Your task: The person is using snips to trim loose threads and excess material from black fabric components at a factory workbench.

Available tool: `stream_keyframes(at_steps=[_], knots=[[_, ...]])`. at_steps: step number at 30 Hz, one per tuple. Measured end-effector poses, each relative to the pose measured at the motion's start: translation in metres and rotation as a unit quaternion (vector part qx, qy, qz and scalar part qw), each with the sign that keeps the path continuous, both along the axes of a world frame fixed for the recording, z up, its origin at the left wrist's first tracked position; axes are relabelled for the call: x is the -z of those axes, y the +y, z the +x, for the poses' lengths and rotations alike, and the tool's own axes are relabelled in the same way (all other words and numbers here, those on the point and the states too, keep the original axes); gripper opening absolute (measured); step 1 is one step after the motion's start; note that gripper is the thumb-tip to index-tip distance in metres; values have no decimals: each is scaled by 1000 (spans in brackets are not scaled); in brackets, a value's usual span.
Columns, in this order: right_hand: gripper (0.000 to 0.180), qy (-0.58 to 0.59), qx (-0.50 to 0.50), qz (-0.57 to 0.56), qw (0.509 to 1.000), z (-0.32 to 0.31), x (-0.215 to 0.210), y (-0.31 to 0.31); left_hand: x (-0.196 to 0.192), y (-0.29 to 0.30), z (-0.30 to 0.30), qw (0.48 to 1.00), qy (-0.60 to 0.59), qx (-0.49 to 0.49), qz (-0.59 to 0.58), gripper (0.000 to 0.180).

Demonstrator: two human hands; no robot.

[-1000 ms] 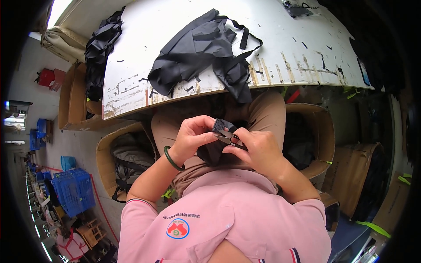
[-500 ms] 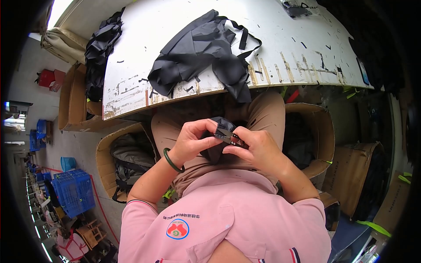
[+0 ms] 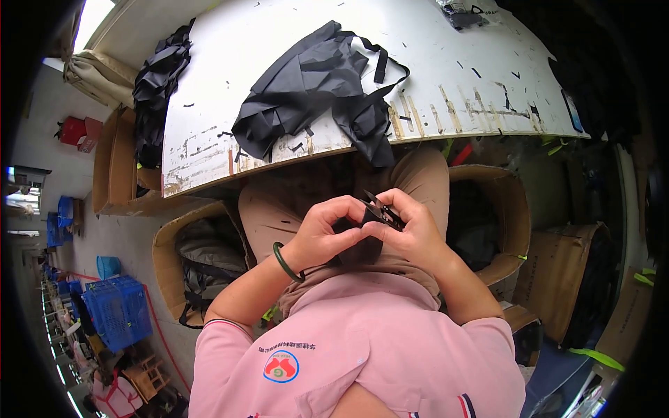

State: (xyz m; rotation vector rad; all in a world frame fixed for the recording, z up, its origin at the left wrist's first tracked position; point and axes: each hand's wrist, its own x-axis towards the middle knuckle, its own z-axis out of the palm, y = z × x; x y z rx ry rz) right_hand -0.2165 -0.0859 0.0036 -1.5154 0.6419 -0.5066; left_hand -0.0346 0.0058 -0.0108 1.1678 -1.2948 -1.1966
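Above my lap, my left hand (image 3: 324,230) pinches a piece of black fabric (image 3: 359,252), part of which hangs down between my knees. My right hand (image 3: 412,226) is closed around small dark thread snips (image 3: 381,209), their blades pointing up and to the left. The thumbs of both hands meet at the fabric, and the fingers cover much of it. On the white table (image 3: 446,56) ahead lies a larger black fabric piece (image 3: 300,83) with a strap, its lower end hanging over the near edge.
Dark scraps litter the tabletop, and a clear plastic packet (image 3: 465,14) lies at its far side. Open cardboard boxes stand left (image 3: 164,244) and right (image 3: 517,209) of my legs. Black fabric (image 3: 159,90) drapes over the table's left end. Blue crates (image 3: 118,312) stand farther left.
The snips have turned in my right hand, so their blades now point upward away from the fabric. My hands have drawn together, with the left one shifting right along the fabric.
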Motion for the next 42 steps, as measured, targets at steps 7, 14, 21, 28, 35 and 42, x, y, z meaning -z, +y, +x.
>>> stream_keyframes(at_steps=[7, 14, 21, 28, 35, 42], knots=[[17, -12, 160, 150, 976, -118, 0, -51, -12, -39, 59, 929, -279, -196, -145, 27], [23, 244, 437, 198, 843, -329, 136, -48, -4, -90, 62, 896, -382, -160, -158, 25], [30, 485, 385, -151, 770, -337, 199, -15, 45, -141, 55, 792, -550, -190, -184, 15], [21, 230, 343, -199, 888, -206, 95, -82, -64, -111, 86, 940, 114, -268, -181, 8], [11, -72, 215, -161, 961, -44, 0, -80, -134, -31, 101, 882, 357, -230, -203, 32], [27, -219, 46, -349, 910, 40, -61, -29, -101, -6, 88, 858, 462, -216, -52, 37]])
